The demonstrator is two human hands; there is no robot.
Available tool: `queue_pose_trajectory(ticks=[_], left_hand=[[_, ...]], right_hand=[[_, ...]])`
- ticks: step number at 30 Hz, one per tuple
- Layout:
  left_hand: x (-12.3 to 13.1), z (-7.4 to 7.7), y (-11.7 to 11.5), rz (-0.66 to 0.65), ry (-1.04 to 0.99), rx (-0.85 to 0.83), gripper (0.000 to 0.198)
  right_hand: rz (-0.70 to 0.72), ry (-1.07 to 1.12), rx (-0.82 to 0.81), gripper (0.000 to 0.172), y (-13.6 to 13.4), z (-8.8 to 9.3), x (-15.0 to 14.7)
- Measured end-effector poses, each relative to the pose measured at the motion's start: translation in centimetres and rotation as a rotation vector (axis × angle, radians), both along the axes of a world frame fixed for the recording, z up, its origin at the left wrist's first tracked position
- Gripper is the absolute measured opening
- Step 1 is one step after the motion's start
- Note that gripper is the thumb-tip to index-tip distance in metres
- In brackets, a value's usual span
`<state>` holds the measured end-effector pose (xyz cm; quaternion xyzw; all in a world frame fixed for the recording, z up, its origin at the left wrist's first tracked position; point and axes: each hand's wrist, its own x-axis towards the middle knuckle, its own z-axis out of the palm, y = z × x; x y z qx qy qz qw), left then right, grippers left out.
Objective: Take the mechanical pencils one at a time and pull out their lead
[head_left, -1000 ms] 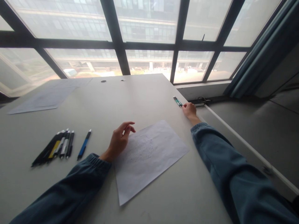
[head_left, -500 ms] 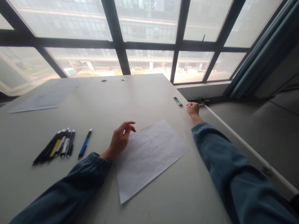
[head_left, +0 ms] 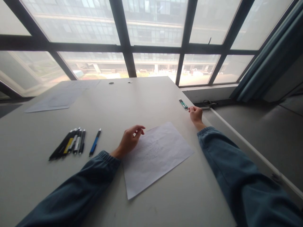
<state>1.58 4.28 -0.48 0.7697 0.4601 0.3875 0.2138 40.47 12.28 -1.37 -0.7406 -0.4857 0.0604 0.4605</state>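
Observation:
A white sheet of paper [head_left: 161,160] with faint marks lies at an angle on the table. My left hand [head_left: 130,138] rests at its upper left edge, palm down, fingers loosely bent and somewhat apart, holding nothing. Toward the table's right edge, my right hand [head_left: 195,114] is closed, and no pen shows sticking out of it. Its fingertips are at the near end of green pens [head_left: 183,104], which lie side by side; whether they touch is hard to tell. A blue pen [head_left: 95,142] lies alone left of my left hand.
Several black, white and yellow pens [head_left: 69,142] lie in a row at the left. More paper sheets [head_left: 56,99] are at the far left of the white table [head_left: 146,97]. Beyond the right edge are the floor, a white rail [head_left: 248,145] and a curtain [head_left: 262,63]. Windows stand behind.
The view has shifted slightly, so the table things appear farther right. My right hand has come closer to the green pens' near end. My left hand stays by the paper.

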Motion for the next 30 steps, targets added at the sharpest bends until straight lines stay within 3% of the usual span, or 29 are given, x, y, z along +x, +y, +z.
queue_pose_trajectory(ticks=[1,4,9,13,18,22,25,28,30], left_hand=[[0.0,-0.1,0.0,-0.037,0.04,0.016,0.021],[0.0,-0.2,0.0,-0.194,0.197,0.071,0.018],[-0.2,0.3,-0.3,-0.386,0.391,0.16,0.022],[-0.5,0.3,-0.3,-0.42,0.458,0.159,0.029],[-0.5,0.2,-0.7,-0.415,0.469,0.162,0.028],[-0.5,1.4,-1.2,-0.29,0.503,0.182,0.027],[-1.7,3.1,-0.4,-0.035,0.479,0.183,0.026],[-4.8,4.8,1.8,0.256,0.539,0.133,0.023],[-7.8,5.7,3.4,0.36,0.592,0.022,0.02]], right_hand=[[0.054,-0.002,0.025,0.04,-0.6,0.2,-1.0],[0.414,-0.041,0.115,0.034,-2.8,0.6,-4.4],[0.963,-0.192,0.061,0.023,-7.6,0.7,-9.9],[1.017,-0.399,-0.048,0.02,-10.3,0.5,-12.1],[0.982,-0.477,-0.113,0.017,-10.8,0.6,-12.6],[0.976,-0.473,-0.122,0.015,-10.7,0.8,-12.7],[0.971,-0.476,-0.118,0.014,-10.8,0.8,-12.8],[0.968,-0.479,-0.113,0.014,-10.9,0.7,-12.8],[0.964,-0.478,-0.112,0.014,-10.9,0.7,-12.8]])
